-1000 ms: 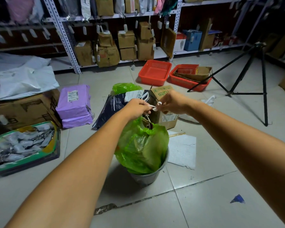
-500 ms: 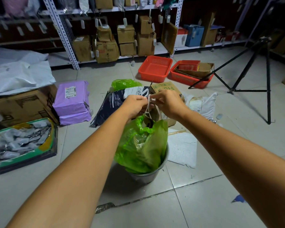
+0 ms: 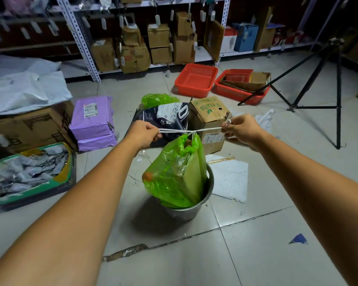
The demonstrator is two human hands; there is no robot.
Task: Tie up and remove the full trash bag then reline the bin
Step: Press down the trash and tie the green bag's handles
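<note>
Hands pull a white cord taut: left hand and right hand each clenched on an end. Its knot, seemingly, cinches the green bag, whose bottom is hidden inside the bin. Bare floor lies nearer the camera.

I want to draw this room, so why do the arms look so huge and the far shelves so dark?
Head view: the wide-angle lens stretches what sits near the edges, so both forearms balloon while the left hand and right hand look small; the light falls on the floor around the green trash bag and metal bin, which casts a soft shadow to its left; the shelves sit in dimness.
</note>
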